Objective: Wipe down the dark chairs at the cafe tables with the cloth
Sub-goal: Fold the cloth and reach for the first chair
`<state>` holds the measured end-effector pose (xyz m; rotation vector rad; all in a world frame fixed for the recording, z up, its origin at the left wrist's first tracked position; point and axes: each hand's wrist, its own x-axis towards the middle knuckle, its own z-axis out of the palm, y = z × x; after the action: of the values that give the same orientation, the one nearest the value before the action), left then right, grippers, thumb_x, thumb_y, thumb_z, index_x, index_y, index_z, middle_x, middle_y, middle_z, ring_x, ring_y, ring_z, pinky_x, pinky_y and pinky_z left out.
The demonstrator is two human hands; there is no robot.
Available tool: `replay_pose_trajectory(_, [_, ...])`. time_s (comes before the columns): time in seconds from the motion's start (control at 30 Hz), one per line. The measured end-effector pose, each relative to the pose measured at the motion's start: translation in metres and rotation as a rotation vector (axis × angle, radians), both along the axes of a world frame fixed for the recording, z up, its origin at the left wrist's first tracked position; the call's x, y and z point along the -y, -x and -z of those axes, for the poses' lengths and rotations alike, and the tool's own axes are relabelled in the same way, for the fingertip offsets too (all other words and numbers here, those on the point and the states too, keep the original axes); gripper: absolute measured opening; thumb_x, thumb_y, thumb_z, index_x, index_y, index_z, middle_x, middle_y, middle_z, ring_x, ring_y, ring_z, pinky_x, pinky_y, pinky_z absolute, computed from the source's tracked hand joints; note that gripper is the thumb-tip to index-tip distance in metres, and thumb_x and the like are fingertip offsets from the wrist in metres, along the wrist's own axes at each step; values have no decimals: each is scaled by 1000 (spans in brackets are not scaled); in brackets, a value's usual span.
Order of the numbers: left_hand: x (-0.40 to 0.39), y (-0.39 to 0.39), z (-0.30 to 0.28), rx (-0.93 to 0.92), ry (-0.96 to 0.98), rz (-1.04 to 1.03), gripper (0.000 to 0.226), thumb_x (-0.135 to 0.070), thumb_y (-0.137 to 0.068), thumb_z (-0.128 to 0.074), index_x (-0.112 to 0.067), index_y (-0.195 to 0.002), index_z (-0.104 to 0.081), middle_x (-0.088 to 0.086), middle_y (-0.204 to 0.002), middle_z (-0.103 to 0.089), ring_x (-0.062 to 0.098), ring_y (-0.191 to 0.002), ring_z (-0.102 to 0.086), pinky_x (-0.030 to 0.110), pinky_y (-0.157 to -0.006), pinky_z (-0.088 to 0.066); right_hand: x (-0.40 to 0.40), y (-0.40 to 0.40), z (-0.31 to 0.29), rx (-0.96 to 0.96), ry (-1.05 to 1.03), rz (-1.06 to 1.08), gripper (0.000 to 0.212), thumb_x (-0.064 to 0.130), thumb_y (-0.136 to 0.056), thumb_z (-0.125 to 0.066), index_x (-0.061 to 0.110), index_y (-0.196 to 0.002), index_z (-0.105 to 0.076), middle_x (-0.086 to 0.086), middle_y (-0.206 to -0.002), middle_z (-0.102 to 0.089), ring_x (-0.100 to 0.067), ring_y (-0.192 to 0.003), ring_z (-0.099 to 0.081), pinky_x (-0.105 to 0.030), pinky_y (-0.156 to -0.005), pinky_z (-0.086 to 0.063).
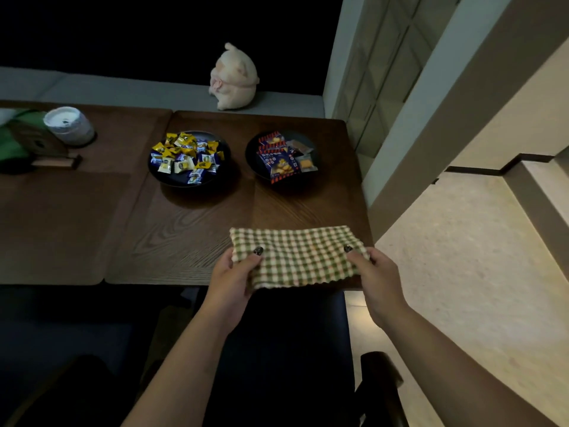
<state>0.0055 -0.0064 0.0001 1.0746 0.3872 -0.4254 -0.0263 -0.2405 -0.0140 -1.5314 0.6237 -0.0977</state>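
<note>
Head view: green-and-cream checked woven cloth (pixel 297 257) lying flat at near right corner of dark brown wooden table (pixel 191 229). Left hand (pixel 232 277) pinching cloth's left edge, right hand (pixel 374 272) pinching its right edge. Dark cushioned chair (pixel 286 349) sitting below table edge. Two dark round bowls of wrapped snacks (pixel 189 157) resting farther back.

Green-checked cloth (pixel 297 257) lies flat at table edge above dark chair (pixel 286 349).

Bare forearms, no sleeves; hands (pixel 234 282) with dark-painted nails.
</note>
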Motion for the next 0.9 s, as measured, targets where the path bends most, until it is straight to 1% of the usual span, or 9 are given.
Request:
replay_pose_trajectory(0.07, [4, 15, -19, 47, -22, 1, 26, -5, -92, -60, -19, -113, -60, 1, -102, -75, 17, -90, -73, 27, -62, -56, -3, 12, -27, 96, 0, -28, 9, 17, -85, -64, 21, -86, -73, -1, -94, -73, -20, -94, -68, -45, -87, -53])
replay_pose_trajectory(0.2, [18, 49, -58, 195, -112, 98, 31, -4, -95, -54, -26, -117, -59, -2, -110, -73, 17, -99, -70, 32, -73, -56, -20, 40, -83, 318, 99, -174, 4, 22, -80, -66, 25, -78, -66, 7, -79, -69, -8, -77, -65, -25, -67, -50])
replay_pose_trajectory(0.27, [27, 68, -72, 236, -78, 129, 29, -8, -99, -47, -25, -116, -64, 1, -111, -73, 18, -101, -70, 29, -73, -57, -34, 56, -102, 394, 196, -266, 3, 24, -77, -64, 25, -79, -62, 8, -79, -65, -8, -75, -62, -25, -65, -50])
replay_pose_trajectory(0.37, [33, 94, -85, 241, 16, 123, 30, -21, -101, -43, -20, -109, -72, 10, -112, -72, 23, -102, -69, 28, -71, -57, -56, 81, -112, 488, 384, -381, 10, 21, -78, -64, 17, -87, -61, 13, -103, -63, -3, -96, -59, -21, -82, -49])
replay_pose_trajectory(0.43, [32, 108, -91, 236, 77, 123, 37, -37, -95, -45, -19, -113, -72, 11, -117, -70, 25, -108, -67, 30, -76, -57, -68, 98, -111, 534, 504, -441, 11, 18, -80, -65, 14, -89, -60, 20, -118, -56, 5, -113, -51, -13, -93, -41])
replay_pose_trajectory(0.5, [30, 121, -95, 220, 150, 142, 49, -49, -90, -44, -19, -117, -70, 11, -123, -67, 24, -114, -64, 31, -80, -56, -74, 114, -107, 541, 574, -483, 11, 17, -82, -65, 15, -92, -61, 19, -128, -51, 5, -126, -41, -13, -104, -33])
replay_pose_trajectory(0.67, [25, 142, -103, 156, 152, 131, 43, -39, -91, -56, -10, -122, -66, 16, -121, -67, 30, -110, -66, 38, -80, -58, -76, 152, -106, 504, 710, -644, 31, 35, -88, -54, 19, -111, -67, 15, -145, -39, 4, -141, -18, -16, -114, -15])
replay_pose_trajectory(0.77, [19, 153, -105, 155, 75, 163, 27, -26, -96, -53, -17, -118, -66, 11, -111, -72, 28, -98, -71, 38, -70, -57, -74, 174, -115, 518, 673, -455, 22, 28, -90, -58, 19, -105, -71, 12, -132, -56, -1, -133, -39, -22, -110, -30])
replay_pose_trajectory(0.9, [10, 175, -99, 111, 34, 226, 22, -26, -99, -48, -24, -112, -67, 2, -103, -75, 22, -90, -73, 35, -62, -58, -78, 200, -120, 340, 366, 5, 17, 27, -86, -66, 37, -100, -64, 21, -107, -64, 2, -103, -60, -16, -86, -50])
